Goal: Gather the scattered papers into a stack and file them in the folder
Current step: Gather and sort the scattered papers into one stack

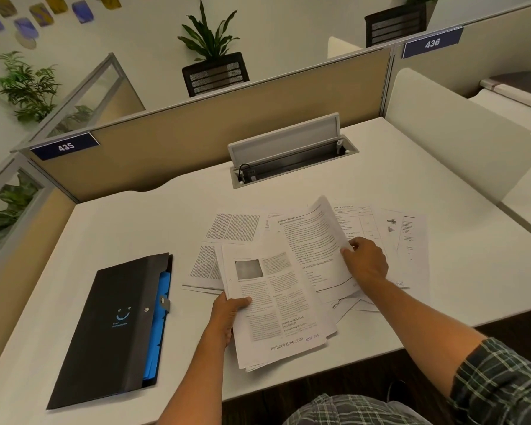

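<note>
Right now the left hand holds a stack of papers by its left edge, with the thumb on top of the front page and the other fingers hidden under it. The stack is lifted a little and tilts, and its bottom end hangs out past the near edge of the table. The top page has a small grey picture and lots of tiny print.

The right hand pinches one page by its right edge. Its fingers are curled around that edge. The page bends up in the air and leans over the stack, and its left side is tucked behind the top page.

More loose papers lie flat on the table under and behind the right hand, toward the right side. A few other sheets lie flat behind the stack, near the middle of the table, and they overlap each other.

The folder is black and lies flat near the left front corner of the table, well apart from the papers. Blue tabs peek out along its right side. Its flap looks shut, with a small strap at the edge.

A long slot with its lid up sits at the back edge of the table. Behind it stands a tan wall with a blue sign that says 435. A checked sleeve covers the right arm.
</note>
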Available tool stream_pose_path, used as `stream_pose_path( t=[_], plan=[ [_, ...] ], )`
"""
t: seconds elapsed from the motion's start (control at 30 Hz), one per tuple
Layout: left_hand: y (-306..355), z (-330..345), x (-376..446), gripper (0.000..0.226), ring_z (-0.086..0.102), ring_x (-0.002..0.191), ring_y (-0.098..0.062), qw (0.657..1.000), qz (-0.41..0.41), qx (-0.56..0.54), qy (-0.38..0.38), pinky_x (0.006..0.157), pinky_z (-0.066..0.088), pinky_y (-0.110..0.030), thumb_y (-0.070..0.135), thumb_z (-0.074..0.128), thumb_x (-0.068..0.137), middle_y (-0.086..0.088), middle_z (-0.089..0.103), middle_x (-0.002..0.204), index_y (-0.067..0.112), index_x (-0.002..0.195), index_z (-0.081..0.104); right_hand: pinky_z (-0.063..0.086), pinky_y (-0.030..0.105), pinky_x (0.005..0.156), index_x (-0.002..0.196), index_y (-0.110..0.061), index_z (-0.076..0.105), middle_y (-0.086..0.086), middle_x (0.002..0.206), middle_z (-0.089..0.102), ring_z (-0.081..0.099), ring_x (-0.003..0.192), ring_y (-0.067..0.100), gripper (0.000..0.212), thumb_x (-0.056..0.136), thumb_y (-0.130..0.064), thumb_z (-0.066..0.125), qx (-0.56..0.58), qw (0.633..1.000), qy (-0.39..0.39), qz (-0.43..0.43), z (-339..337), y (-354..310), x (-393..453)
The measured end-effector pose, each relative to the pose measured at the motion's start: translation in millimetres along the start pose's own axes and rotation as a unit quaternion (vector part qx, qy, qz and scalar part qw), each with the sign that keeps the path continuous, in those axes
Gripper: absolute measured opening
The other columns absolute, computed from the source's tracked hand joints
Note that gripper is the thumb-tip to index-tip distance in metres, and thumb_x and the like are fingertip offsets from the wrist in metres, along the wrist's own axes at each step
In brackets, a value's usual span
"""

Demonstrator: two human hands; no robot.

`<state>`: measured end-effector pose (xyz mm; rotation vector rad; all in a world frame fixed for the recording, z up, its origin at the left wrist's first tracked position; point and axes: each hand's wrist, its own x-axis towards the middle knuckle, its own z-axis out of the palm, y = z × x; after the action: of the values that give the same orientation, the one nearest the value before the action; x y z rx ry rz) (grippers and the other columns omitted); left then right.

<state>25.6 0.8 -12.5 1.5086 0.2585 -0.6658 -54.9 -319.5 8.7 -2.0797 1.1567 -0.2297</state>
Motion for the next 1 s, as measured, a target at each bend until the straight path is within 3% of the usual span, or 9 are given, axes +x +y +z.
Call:
stream_pose_path(
  t=[0.13,0.27,0.43,0.5,0.57,0.73,0.87,0.93,1.0],
  plan=[
    [1,1,-2,0.039,0.072,0.102,-0.036,1.000,0.003,0.005,0.005,0.078,0.061,-0.040,-0.010,0.069,0.086,-0.018,0.075,0.114,0.004,0.122,0.066,0.053,0.033,0.071,0.104,-0.021,0.075,0.002,0.095,0.076,0.064,0.077,0.022,0.019,0.096,-0.035,0.064,0.037,0.998,0.023,-0.033,-10,-5,9],
    [1,2,-4,0.036,0.072,0.100,-0.033,1.000,0.012,0.017,0.007,0.074,0.061,-0.036,-0.007,0.069,0.089,-0.017,0.075,0.115,0.005,0.123,0.066,0.043,0.023,0.062,0.104,-0.018,0.074,-0.005,0.088,0.069,0.060,0.075,0.014,0.017,0.099,-0.031,0.064,0.136,0.986,0.074,-0.063,-20,-11,13],
    [0,2,-5,0.028,0.074,0.092,-0.025,0.999,0.019,0.027,0.014,0.066,0.062,-0.030,-0.001,0.069,0.092,-0.006,0.078,0.103,0.010,0.118,0.068,0.043,0.006,0.060,0.099,-0.022,0.071,-0.021,0.086,0.066,0.064,0.077,-0.005,0.006,0.098,-0.026,0.067,0.308,0.937,0.126,-0.107,-38,-27,11],
    [-1,2,-5,0.025,0.075,0.089,-0.022,0.999,0.019,0.027,0.016,0.065,0.062,-0.028,0.001,0.068,0.093,-0.003,0.078,0.100,0.013,0.115,0.069,0.045,0.004,0.061,0.101,-0.018,0.071,-0.018,0.090,0.068,0.062,0.077,-0.013,0.008,0.097,-0.025,0.068,0.355,0.916,0.135,-0.128,-43,-35,9],
    [0,3,-5,0.024,0.075,0.090,-0.023,0.999,0.017,0.027,0.020,0.067,0.062,-0.030,0.002,0.068,0.094,-0.005,0.078,0.104,0.013,0.115,0.069,0.049,0.006,0.064,0.100,-0.018,0.072,-0.015,0.091,0.070,0.063,0.079,-0.011,0.008,0.096,-0.025,0.071,0.378,0.906,0.124,-0.141,-43,-39,8],
    [7,5,-4,0.029,0.072,0.101,-0.032,0.999,0.024,0.010,0.025,0.084,0.059,-0.039,0.004,0.065,0.096,-0.012,0.076,0.112,0.011,0.124,0.066,0.049,0.013,0.064,0.083,-0.026,0.071,-0.013,0.084,0.073,0.065,0.075,-0.002,0.009,0.088,-0.026,0.078,0.348,0.929,0.013,-0.127,-28,-36,1],
    [20,5,-9,0.035,0.074,0.102,-0.031,0.999,0.048,-0.012,-0.006,0.073,0.062,-0.034,0.011,0.071,0.093,-0.013,0.076,0.114,0.010,0.127,0.066,0.054,0.030,0.067,0.074,-0.017,0.069,-0.002,0.078,0.074,0.068,0.076,0.018,0.020,0.081,-0.026,0.085,0.262,0.946,-0.168,-0.095,-7,-22,-11],
    [27,6,-12,0.039,0.072,0.107,-0.032,0.998,0.054,-0.014,-0.040,0.078,0.062,-0.037,0.021,0.075,0.091,-0.015,0.075,0.117,0.011,0.128,0.068,0.056,0.034,0.072,0.087,-0.016,0.070,-0.001,0.090,0.075,0.071,0.086,0.022,0.027,0.076,-0.032,0.090,0.234,0.937,-0.247,-0.075,-5,-20,-15],
    [33,6,-15,0.039,0.071,0.111,-0.033,0.996,0.065,-0.006,-0.063,0.086,0.061,-0.043,0.023,0.075,0.090,-0.016,0.074,0.120,0.014,0.128,0.069,0.051,0.035,0.077,0.114,-0.024,0.065,-0.003,0.109,0.068,0.065,0.099,0.018,0.053,0.071,-0.041,0.092,0.230,0.921,-0.310,-0.044,-7,-22,-15]
  ],
)
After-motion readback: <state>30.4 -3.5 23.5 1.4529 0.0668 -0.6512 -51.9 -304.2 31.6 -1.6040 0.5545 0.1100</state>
